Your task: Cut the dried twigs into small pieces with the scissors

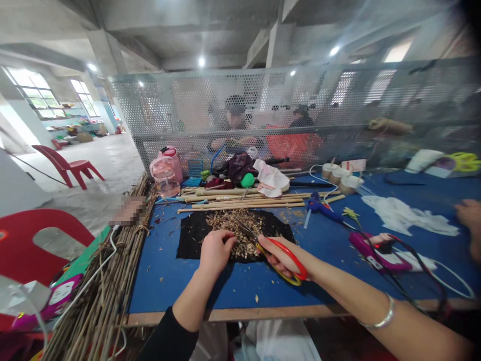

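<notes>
My right hand [280, 255] grips a pair of scissors [296, 265] with red and yellow handles. The dark blades point up and left, over a heap of dry brown plant bits [240, 223]. Just left of the blades, my left hand [216, 248] is closed at the heap's near edge, thumb and fingers drawn together; what they hold, if anything, is hidden. Beneath the heap lies a black cloth [191, 240], spread on the blue tabletop [161, 286].
Behind the cloth lie bamboo sticks [244, 204] and a blue glue gun [323, 208]. A purple-and-white power strip [379, 253] with cables sits right. Bundled dry stalks [108, 281] line the left edge. Another person's hand [469, 215] shows far right; a perforated metal screen [180, 110] stands behind.
</notes>
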A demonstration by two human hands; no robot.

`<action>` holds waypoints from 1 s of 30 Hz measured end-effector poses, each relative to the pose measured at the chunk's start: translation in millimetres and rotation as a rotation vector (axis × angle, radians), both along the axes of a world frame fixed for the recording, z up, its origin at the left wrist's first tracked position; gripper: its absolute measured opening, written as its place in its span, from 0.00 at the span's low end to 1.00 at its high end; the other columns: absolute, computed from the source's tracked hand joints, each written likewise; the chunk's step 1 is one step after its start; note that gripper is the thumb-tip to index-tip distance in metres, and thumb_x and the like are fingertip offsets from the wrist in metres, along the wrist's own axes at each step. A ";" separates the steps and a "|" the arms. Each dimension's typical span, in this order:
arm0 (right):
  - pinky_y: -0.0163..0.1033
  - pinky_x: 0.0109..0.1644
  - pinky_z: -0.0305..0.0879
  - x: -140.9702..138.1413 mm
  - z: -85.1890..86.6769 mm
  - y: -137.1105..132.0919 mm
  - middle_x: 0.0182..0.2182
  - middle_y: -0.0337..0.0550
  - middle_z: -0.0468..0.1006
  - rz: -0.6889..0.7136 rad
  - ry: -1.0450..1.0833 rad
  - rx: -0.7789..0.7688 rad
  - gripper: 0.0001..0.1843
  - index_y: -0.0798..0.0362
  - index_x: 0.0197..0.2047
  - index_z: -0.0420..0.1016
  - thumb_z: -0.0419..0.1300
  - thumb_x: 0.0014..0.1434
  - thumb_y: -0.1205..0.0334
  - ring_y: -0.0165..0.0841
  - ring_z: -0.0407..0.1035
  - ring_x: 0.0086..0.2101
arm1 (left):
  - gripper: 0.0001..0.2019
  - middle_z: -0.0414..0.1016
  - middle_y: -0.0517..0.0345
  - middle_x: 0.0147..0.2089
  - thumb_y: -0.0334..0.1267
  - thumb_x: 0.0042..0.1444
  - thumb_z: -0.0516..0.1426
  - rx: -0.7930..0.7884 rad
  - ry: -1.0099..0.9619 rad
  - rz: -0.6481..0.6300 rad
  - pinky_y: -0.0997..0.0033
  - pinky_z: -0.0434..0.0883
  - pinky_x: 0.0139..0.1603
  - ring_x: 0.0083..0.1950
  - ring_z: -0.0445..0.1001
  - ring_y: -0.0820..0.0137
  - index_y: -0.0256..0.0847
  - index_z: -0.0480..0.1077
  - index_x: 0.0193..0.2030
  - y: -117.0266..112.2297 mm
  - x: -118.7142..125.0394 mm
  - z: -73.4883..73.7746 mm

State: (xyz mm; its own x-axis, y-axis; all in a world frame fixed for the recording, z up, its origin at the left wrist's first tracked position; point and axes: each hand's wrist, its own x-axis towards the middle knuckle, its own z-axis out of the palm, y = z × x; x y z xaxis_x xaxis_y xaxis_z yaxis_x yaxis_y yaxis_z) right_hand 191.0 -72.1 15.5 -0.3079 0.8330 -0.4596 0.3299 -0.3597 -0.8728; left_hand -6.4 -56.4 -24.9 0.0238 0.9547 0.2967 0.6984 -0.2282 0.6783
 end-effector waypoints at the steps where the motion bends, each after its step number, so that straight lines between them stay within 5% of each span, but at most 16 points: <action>1: 0.23 0.10 0.44 -0.2 -0.2 0.0 0.14 0.27 0.53 -0.005 -0.004 -0.004 0.32 0.53 0.34 0.65 0.48 0.48 0.30 0.18 0.45 0.11 | 0.07 0.76 0.58 0.33 0.39 0.51 0.58 0.007 0.027 0.019 0.71 0.65 0.40 0.38 0.71 0.69 0.41 0.74 0.35 -0.8 0.8 0.9; 12: 0.23 0.09 0.44 -0.4 -1.1 2.5 0.14 0.27 0.53 -0.018 0.014 -0.035 0.31 0.53 0.34 0.65 0.48 0.50 0.31 0.17 0.45 0.11 | 0.11 0.71 0.54 0.38 0.44 0.56 0.53 0.124 0.345 0.149 0.68 0.63 0.42 0.42 0.67 0.65 0.43 0.72 0.40 4.6 11.2 3.8; 20: 0.23 0.09 0.44 -1.2 -5.8 4.5 0.14 0.28 0.54 -0.005 0.018 -0.055 0.30 0.53 0.34 0.65 0.47 0.51 0.31 0.18 0.46 0.11 | 0.12 0.72 0.55 0.35 0.40 0.59 0.50 0.146 0.358 0.092 0.68 0.62 0.42 0.39 0.67 0.67 0.43 0.74 0.35 10.6 14.3 3.2; 30: 0.23 0.09 0.46 -2.5 -6.1 5.5 0.14 0.28 0.55 -0.013 0.057 -0.066 0.31 0.53 0.33 0.64 0.47 0.51 0.31 0.18 0.46 0.11 | 0.09 0.70 0.55 0.38 0.40 0.55 0.53 0.121 0.414 0.067 0.67 0.61 0.40 0.42 0.67 0.65 0.48 0.73 0.41 9.6 13.8 13.2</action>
